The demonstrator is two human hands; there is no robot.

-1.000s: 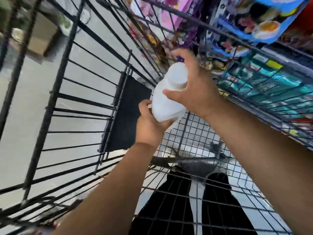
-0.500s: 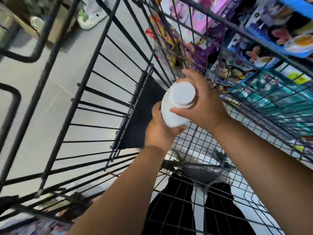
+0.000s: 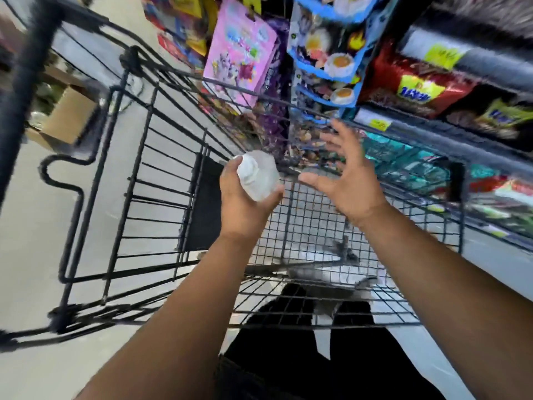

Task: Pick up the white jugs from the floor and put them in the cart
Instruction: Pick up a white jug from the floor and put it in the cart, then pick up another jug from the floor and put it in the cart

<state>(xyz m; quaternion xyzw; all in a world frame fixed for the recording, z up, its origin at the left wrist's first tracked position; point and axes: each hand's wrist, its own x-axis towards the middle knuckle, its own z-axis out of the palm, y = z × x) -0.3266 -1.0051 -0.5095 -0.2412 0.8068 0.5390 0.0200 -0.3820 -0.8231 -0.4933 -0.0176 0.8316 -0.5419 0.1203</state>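
A white jug (image 3: 258, 176) hangs inside the black wire cart (image 3: 302, 226), above its mesh floor. My left hand (image 3: 242, 203) grips the jug from below, fingers curled round its body. Just to its right, my right hand (image 3: 346, 180) is off the jug, fingers spread and holding nothing. The jug is blurred and its lower part is hidden behind my left hand.
The cart's black panel (image 3: 206, 203) stands at its far end. Store shelves with snack packets (image 3: 415, 85) run along the right side, close to the cart. A cardboard box (image 3: 66, 116) sits on the grey floor (image 3: 31, 212) at left. My dark trousers show below the mesh.
My right hand has let go of the jug's top and opened to the right. My left hand alone now holds the jug. The view has tilted up toward the shelves.
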